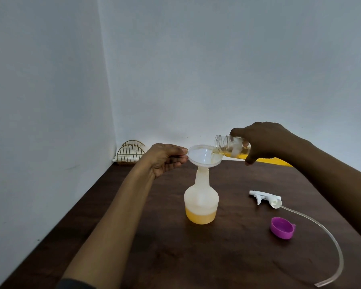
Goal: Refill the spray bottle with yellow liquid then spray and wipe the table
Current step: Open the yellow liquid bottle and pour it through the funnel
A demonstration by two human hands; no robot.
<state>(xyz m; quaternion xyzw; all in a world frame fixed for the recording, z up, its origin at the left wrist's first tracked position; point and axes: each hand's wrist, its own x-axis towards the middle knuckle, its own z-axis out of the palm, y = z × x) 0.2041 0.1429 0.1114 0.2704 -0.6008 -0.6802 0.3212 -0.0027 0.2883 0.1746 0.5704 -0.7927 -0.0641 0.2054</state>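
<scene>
1. A person's left hand (pixel 167 159) steadies a white funnel (pixel 204 156) seated in the neck of a translucent spray bottle (pixel 201 197). The bottle stands upright near the middle of a dark wooden surface (pixel 196 257). The thumb and fingers (pixel 178 161) pinch the funnel's left rim.
2. The right hand (pixel 265 142) has its fingers wrapped round a clear bottle (pixel 227 146), tipped almost level, with its mouth just over the funnel's right edge. A thin stream runs into the bowl, and yellow liquid (pixel 200 216) fills the lowest part of the spray bottle.
3. Risk: the pour lands close to the rim, not the centre. A steeper tilt would likely send liquid over the edge and onto the surface.
4. Risk: if liquid arrives faster than the narrow spout drains, the funnel may back up and overflow.
5. Risk: the tall, lightly filled spray bottle is held only through the funnel. A sideways tug from the left hand could tip it or lift the funnel out.
6. To the right lie a white trigger head (pixel 266 198) with a long clear tube (pixel 329 236) and a purple cap (pixel 281 227) — a spreading spill could reach them.
</scene>
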